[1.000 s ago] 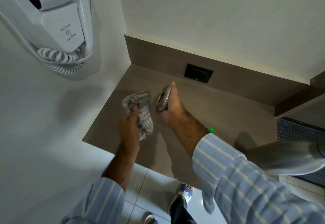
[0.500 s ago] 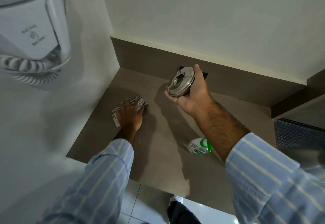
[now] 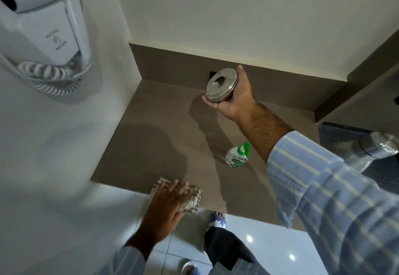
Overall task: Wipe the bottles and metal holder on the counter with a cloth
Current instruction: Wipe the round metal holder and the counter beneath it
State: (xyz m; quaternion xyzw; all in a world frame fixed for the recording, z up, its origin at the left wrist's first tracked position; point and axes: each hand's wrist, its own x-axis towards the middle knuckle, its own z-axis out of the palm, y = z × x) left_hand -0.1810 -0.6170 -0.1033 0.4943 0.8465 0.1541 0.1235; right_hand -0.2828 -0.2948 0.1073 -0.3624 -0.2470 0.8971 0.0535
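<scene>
My right hand [image 3: 236,100] holds a round metal holder [image 3: 222,85] up in the air above the back of the brown counter [image 3: 155,136], tilted so its top faces me. My left hand [image 3: 170,201] lies flat, fingers spread, pressing a striped cloth [image 3: 192,199] onto the counter's front edge. A small white bottle with a green cap [image 3: 237,155] lies on its side on the counter, under my right forearm.
A white wall-mounted hair dryer [image 3: 43,37] with a coiled cord hangs at the upper left. A dark socket sits in the backsplash, mostly hidden behind the holder. A metal fixture [image 3: 377,147] juts in at the right. Tiled floor and my slippered feet show below.
My left hand has dragged the cloth from the back left of the counter to its front edge. My right hand keeps the metal holder raised, barely moved.
</scene>
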